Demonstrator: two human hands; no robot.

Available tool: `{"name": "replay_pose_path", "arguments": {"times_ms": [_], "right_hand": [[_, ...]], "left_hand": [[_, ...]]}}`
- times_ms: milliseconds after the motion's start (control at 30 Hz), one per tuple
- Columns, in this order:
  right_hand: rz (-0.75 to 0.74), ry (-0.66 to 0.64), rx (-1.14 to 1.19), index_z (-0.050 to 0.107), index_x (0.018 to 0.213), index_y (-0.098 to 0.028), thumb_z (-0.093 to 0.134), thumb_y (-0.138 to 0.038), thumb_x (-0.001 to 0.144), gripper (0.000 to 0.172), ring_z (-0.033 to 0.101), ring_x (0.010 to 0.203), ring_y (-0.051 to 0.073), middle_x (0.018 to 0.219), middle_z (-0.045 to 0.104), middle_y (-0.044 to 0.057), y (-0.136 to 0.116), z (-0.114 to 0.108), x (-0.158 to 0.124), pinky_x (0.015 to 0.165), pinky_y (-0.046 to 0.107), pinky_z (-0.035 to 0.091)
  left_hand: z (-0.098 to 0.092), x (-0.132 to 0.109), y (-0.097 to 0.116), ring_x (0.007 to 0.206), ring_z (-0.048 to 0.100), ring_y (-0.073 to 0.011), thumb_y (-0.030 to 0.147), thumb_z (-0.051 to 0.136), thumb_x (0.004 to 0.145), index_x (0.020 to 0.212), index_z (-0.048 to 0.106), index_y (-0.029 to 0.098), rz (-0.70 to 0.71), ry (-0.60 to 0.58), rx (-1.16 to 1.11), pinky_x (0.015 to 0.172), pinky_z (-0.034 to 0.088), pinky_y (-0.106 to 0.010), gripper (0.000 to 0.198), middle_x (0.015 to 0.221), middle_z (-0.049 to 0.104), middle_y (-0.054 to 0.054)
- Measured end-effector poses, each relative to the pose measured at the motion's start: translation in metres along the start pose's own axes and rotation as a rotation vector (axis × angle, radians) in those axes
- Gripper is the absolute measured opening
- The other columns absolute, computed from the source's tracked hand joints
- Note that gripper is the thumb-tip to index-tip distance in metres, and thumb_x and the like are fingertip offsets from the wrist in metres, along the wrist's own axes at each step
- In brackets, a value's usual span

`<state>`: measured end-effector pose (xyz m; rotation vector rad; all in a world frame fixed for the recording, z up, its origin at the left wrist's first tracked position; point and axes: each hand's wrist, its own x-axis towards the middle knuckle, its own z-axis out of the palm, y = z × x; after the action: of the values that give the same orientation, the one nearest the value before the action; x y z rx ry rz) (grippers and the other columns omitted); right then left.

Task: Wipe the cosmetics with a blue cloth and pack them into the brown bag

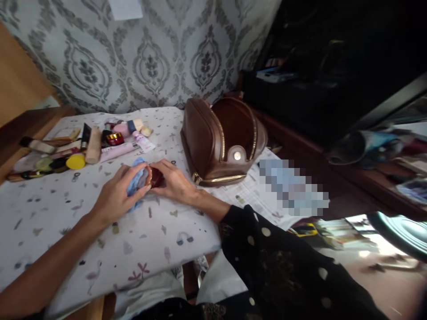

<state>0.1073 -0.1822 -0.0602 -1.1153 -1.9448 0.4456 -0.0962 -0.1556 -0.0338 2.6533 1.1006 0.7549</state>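
My left hand [120, 191] is closed on a crumpled blue cloth [135, 180], which it presses against a small dark red jar [156, 178] with a gold-coloured rim. Opposite it, my right hand [175, 181] grips the jar's dark red side between thumb and fingers. Both hands meet just above the patterned white tablecloth [147, 240]. Part of the jar is hidden by my fingers and the cloth. To the right of my hands stands a brown bag [203, 142], its gold zip undone and its top gaping.
Cosmetics lie clustered at the table's left: a yellow-lidded jar [75, 162], a beige tube [93, 146], a pink tube [116, 152] and a red jar with a gold band [114, 138]. Patterned wallpaper [150, 62] rises behind. A blurred-out item [290, 184] lies right of the bag.
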Motion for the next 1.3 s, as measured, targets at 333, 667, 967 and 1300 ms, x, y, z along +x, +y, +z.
{"name": "replay_pose_path", "arguments": {"times_ms": [333, 667, 967, 1300], "right_hand": [[0.039, -0.024, -0.05, 0.054, 0.124, -0.02, 0.079, -0.035, 0.079, 0.054, 0.059, 0.114, 0.024, 0.118, 0.06, 0.01, -0.002, 0.002, 0.0, 0.102, 0.04, 0.049], [-0.019, -0.016, -0.087, 0.053, 0.125, -0.014, 0.077, -0.032, 0.081, 0.053, 0.058, 0.114, 0.024, 0.118, 0.059, 0.012, -0.004, 0.002, -0.001, 0.101, 0.039, 0.048], [-0.024, -0.02, -0.08, 0.05, 0.129, -0.015, 0.075, -0.029, 0.083, 0.054, 0.058, 0.118, 0.023, 0.124, 0.059, 0.012, -0.001, 0.002, -0.001, 0.102, 0.04, 0.048], [-0.056, -0.018, -0.087, 0.051, 0.13, -0.014, 0.075, -0.029, 0.083, 0.055, 0.056, 0.121, 0.024, 0.126, 0.059, 0.013, 0.001, 0.002, -0.001, 0.105, 0.039, 0.047]], "left_hand": [[-0.006, 0.004, 0.011, 0.062, 0.06, -0.021, 0.062, 0.047, 0.089, 0.127, 0.051, 0.026, -0.17, -0.078, 0.055, 0.068, 0.049, -0.034, 0.052, 0.094, 0.068, -0.003], [-0.006, 0.007, 0.01, 0.082, 0.068, -0.0268, 0.063, 0.05, 0.084, 0.121, 0.055, 0.025, -0.272, -0.079, 0.039, 0.073, 0.053, -0.036, 0.054, 0.103, 0.072, -0.005], [-0.003, 0.005, -0.008, 0.118, 0.061, -0.0311, 0.058, 0.05, 0.088, 0.133, 0.051, 0.025, -0.029, -0.044, -0.017, 0.096, 0.051, -0.041, 0.056, 0.13, 0.063, -0.008], [0.006, 0.003, -0.008, 0.116, 0.062, -0.0322, 0.061, 0.053, 0.087, 0.131, 0.052, 0.023, -0.056, 0.023, 0.015, 0.099, 0.05, -0.047, 0.057, 0.126, 0.064, -0.01]]}}
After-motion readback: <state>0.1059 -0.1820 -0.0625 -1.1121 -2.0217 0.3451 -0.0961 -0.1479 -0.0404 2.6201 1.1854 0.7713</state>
